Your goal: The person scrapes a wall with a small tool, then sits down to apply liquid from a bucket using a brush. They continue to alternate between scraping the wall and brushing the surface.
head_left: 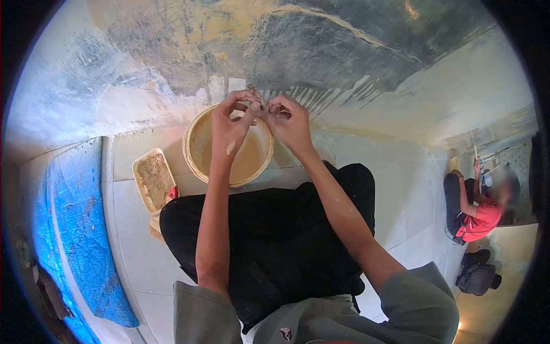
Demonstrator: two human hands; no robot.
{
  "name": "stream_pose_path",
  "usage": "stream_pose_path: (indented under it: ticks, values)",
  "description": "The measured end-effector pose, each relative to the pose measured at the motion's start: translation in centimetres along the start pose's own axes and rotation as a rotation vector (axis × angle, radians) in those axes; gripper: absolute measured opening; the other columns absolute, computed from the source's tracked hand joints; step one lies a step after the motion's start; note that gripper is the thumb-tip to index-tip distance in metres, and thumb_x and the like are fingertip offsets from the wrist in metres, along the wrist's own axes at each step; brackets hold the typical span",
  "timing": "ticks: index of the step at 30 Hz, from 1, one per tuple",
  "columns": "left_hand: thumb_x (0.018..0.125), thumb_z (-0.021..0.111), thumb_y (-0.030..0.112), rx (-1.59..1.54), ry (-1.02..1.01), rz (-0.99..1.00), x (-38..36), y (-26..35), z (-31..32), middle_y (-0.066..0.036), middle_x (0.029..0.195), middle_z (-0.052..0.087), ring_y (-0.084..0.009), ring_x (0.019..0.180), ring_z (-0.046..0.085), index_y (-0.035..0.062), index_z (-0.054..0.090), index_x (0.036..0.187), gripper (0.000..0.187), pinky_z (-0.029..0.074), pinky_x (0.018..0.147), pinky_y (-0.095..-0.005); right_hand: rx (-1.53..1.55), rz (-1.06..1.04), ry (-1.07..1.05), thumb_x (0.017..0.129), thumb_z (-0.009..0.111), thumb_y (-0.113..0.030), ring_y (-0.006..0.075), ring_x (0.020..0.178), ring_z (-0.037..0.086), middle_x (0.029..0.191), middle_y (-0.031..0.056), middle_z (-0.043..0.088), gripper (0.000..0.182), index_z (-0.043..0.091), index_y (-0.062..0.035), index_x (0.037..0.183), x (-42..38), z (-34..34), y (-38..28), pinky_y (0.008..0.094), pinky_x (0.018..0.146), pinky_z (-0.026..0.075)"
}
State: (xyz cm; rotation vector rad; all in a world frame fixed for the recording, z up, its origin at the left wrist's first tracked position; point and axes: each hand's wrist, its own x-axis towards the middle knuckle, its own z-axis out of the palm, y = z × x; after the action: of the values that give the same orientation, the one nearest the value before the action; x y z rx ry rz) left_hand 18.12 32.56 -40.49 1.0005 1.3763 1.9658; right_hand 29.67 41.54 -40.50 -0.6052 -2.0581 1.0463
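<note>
My left hand (233, 126) and my right hand (292, 125) meet in front of me, above the far rim of a round cream bucket (191, 156). Fingers and thumbs of both are pinched together around a small grey-brown piece (257, 98), thin and uneven. It is largely covered by the fingertips, so its kind cannot be made out. A pale smear marks my left wrist. The bucket's inside looks tan, and my left forearm hides part of it.
Left of the bucket lies a cream tray (137, 172) with brownish paste, a red-handled tool (172, 194) at its corner. A painted wall (321, 51) with drips rises ahead. Blue sheeting (86, 229) lies left. At right sit a person in red (481, 221) and a dark backpack (476, 272).
</note>
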Motion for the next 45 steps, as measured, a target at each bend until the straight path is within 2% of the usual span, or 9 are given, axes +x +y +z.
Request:
stream_pose_path:
  ticks: [2,7,12,14,21,28,33,39,45]
  values:
    - [0.082,0.061,0.001,-0.016,-0.016,-0.021,0.0,0.2,-0.4,-0.003,0.090,0.060,-0.0097,0.077,0.055,0.0030,0.058,0.100,0.019,0.047,0.058,-0.0223,0.119,0.026,-0.045,0.076,0.072,-0.005,0.0067,0.077,0.055,0.080,-0.0008,0.054,0.018,0.059,-0.0019,0.088,-0.1,0.1,0.2,0.0210,0.066,0.048]
    - [0.082,0.064,0.006,-0.035,0.006,-0.028,-0.1,0.6,-0.2,-0.002,0.086,0.059,-0.0079,0.074,0.053,0.0041,0.059,0.096,0.015,0.045,0.054,-0.0227,0.322,0.146,-0.100,0.075,0.075,-0.010,0.0052,0.075,0.055,0.082,0.0001,0.059,0.023,0.059,-0.0039,0.090,-0.1,0.3,-0.2,0.0219,0.064,0.046]
    - [0.080,0.069,0.010,-0.021,0.089,-0.030,0.0,1.2,-0.4,0.001,0.079,0.057,-0.0059,0.069,0.049,0.0043,0.058,0.091,0.016,0.043,0.052,-0.0221,0.603,0.233,-0.185,0.081,0.068,-0.008,0.0067,0.086,0.056,0.091,0.0012,0.060,0.019,0.059,-0.0014,0.097,-0.1,0.0,-0.9,0.0220,0.075,0.046]
    - [0.079,0.071,0.011,0.154,0.060,0.020,0.1,1.4,-1.2,0.002,0.073,0.057,-0.0040,0.064,0.047,0.0041,0.058,0.087,0.016,0.038,0.051,-0.0202,0.601,0.234,-0.198,0.083,0.065,-0.009,0.0075,0.087,0.056,0.091,0.0015,0.060,0.018,0.059,-0.0015,0.099,0.0,-0.2,-1.0,0.0232,0.078,0.045]
    - [0.079,0.071,0.011,0.090,0.017,0.000,0.0,1.3,-0.8,0.003,0.073,0.058,-0.0029,0.062,0.047,0.0046,0.058,0.084,0.015,0.036,0.055,-0.0188,0.672,0.381,-0.345,0.089,0.055,-0.014,0.0091,0.086,0.057,0.093,0.0016,0.060,0.014,0.056,-0.0051,0.100,0.2,-0.7,0.0,0.0273,0.082,0.045]
    - [0.077,0.072,0.009,-0.100,-0.093,-0.033,-0.1,1.7,-0.8,0.001,0.077,0.059,-0.0055,0.070,0.052,0.0042,0.057,0.080,0.016,0.042,0.064,-0.0209,0.848,0.342,-0.429,0.085,0.061,-0.015,0.0096,0.084,0.056,0.091,-0.0002,0.060,0.018,0.057,-0.0074,0.100,0.0,-1.5,0.4,0.0243,0.075,0.044]
    - [0.076,0.073,0.007,-0.129,-0.126,-0.010,-0.1,1.7,-1.0,0.001,0.078,0.059,-0.0060,0.074,0.054,0.0037,0.058,0.079,0.016,0.044,0.069,-0.0221,1.147,0.579,-0.468,0.085,0.063,-0.017,0.0140,0.093,0.058,0.098,0.0031,0.061,0.024,0.057,-0.0062,0.106,-0.2,-2.6,-0.2,0.0297,0.079,0.048]
    - [0.075,0.073,0.005,-0.037,-0.158,-0.120,-0.2,1.7,-1.3,0.001,0.075,0.060,-0.0063,0.072,0.055,0.0033,0.059,0.077,0.015,0.045,0.064,-0.0212,1.086,0.438,-0.506,0.083,0.066,-0.018,0.0161,0.098,0.058,0.106,0.0037,0.061,0.037,0.055,-0.0059,0.116,-0.5,-2.1,1.9,0.0326,0.087,0.046]
    - [0.073,0.076,0.006,-0.058,-0.146,-0.167,-0.1,2.0,-1.1,0.001,0.074,0.060,-0.0059,0.070,0.055,0.0024,0.059,0.076,0.018,0.045,0.062,-0.0208,0.994,0.493,-0.506,0.080,0.071,-0.018,0.0143,0.101,0.056,0.107,0.0025,0.060,0.048,0.051,-0.0042,0.121,-0.5,-2.1,1.3,0.0307,0.091,0.043]
